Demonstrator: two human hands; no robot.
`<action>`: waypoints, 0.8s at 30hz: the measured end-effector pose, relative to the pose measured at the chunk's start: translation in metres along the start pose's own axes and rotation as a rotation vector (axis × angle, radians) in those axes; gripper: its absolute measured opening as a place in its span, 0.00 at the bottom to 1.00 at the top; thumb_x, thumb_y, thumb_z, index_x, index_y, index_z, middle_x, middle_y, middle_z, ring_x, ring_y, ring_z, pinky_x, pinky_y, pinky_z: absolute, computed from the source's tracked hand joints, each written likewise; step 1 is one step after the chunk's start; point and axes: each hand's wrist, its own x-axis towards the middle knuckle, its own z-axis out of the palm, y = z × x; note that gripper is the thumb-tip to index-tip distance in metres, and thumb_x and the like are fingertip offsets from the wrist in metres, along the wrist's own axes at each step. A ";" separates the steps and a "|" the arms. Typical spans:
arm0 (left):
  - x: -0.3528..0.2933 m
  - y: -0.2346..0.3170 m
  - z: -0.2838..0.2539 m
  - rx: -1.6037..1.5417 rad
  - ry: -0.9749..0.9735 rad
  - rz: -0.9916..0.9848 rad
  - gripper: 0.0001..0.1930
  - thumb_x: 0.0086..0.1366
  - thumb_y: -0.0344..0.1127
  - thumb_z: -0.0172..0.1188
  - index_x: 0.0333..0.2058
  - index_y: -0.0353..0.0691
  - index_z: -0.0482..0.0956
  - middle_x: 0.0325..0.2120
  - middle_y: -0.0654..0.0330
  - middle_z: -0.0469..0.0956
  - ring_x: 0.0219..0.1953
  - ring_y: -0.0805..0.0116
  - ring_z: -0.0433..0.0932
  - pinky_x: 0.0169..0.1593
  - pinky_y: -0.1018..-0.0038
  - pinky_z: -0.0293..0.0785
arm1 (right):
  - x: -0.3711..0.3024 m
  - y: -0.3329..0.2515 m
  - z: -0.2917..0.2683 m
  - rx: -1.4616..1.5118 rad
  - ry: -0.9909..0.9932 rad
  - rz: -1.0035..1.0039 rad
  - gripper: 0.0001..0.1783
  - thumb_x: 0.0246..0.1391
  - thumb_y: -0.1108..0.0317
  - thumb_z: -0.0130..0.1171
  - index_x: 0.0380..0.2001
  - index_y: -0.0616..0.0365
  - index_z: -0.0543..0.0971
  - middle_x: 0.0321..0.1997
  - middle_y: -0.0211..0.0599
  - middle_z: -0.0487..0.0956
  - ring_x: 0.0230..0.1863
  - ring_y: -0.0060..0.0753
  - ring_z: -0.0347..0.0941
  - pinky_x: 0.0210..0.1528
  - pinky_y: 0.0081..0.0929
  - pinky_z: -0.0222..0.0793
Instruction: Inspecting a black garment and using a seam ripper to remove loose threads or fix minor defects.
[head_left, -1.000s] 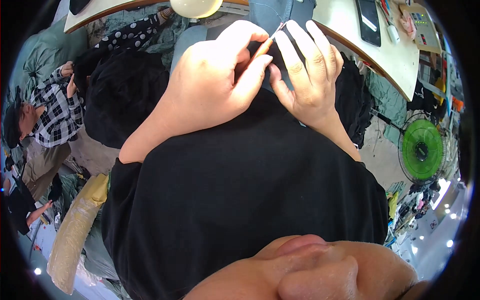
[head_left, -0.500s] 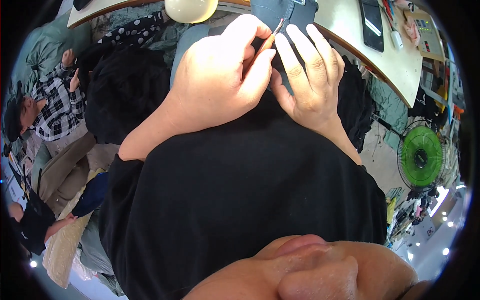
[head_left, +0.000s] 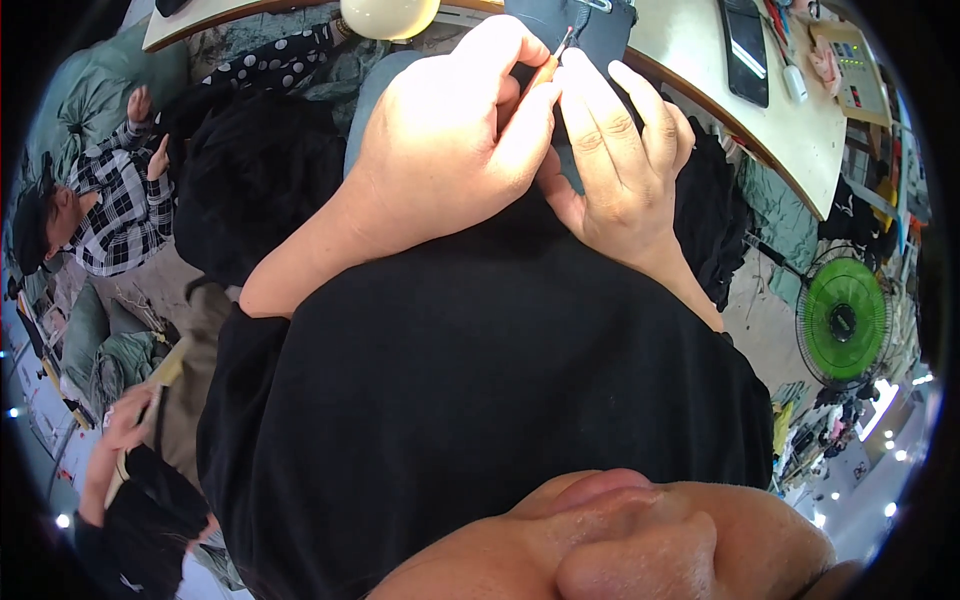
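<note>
Pale tabletop (head_left: pixel 685 40) bearing black phone (head_left: pixel 743 55) | green fan (head_left: pixel 843 312) | left hand (head_left: pixel 435 150) pinching orange tool (head_left: pixel 546 72) | right hand (head_left: pixel 625 165) outstretched, hold unclear

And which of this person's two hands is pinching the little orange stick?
The left hand: its thumb and finger pinch the orange stick. The right hand, beside it, has its fingers stretched out toward the dark cloth instead.

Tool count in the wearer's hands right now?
1: the orange-handled tool, pinched in the left hand, tip seen against the dark blue cloth. No tool shows in the right hand, but its palm side is hidden.
</note>
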 end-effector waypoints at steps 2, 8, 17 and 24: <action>0.001 0.000 0.000 0.006 0.004 0.030 0.09 0.69 0.26 0.62 0.45 0.32 0.76 0.19 0.60 0.80 0.19 0.81 0.74 0.25 0.83 0.65 | 0.001 -0.001 -0.001 -0.021 0.001 -0.001 0.24 0.47 0.65 0.67 0.50 0.57 0.84 0.62 0.33 0.80 0.64 0.40 0.69 0.66 0.44 0.52; 0.002 0.002 0.003 0.007 0.037 0.023 0.09 0.69 0.27 0.62 0.45 0.32 0.76 0.20 0.59 0.81 0.19 0.79 0.75 0.25 0.82 0.66 | -0.001 -0.002 -0.003 0.005 -0.013 0.009 0.25 0.46 0.64 0.68 0.50 0.57 0.84 0.61 0.33 0.80 0.62 0.38 0.69 0.67 0.44 0.50; 0.002 0.001 0.013 0.031 0.051 -0.002 0.08 0.69 0.28 0.62 0.44 0.32 0.76 0.20 0.58 0.82 0.19 0.77 0.77 0.27 0.81 0.69 | -0.007 0.006 0.001 0.000 -0.024 0.017 0.26 0.47 0.64 0.67 0.52 0.56 0.83 0.63 0.34 0.79 0.63 0.39 0.68 0.68 0.45 0.49; 0.010 0.004 0.033 0.062 0.045 -0.051 0.09 0.68 0.27 0.63 0.44 0.32 0.76 0.19 0.58 0.81 0.18 0.74 0.77 0.26 0.80 0.69 | -0.016 0.017 0.001 0.000 -0.052 0.029 0.26 0.47 0.64 0.67 0.52 0.57 0.83 0.63 0.34 0.79 0.63 0.39 0.68 0.68 0.45 0.48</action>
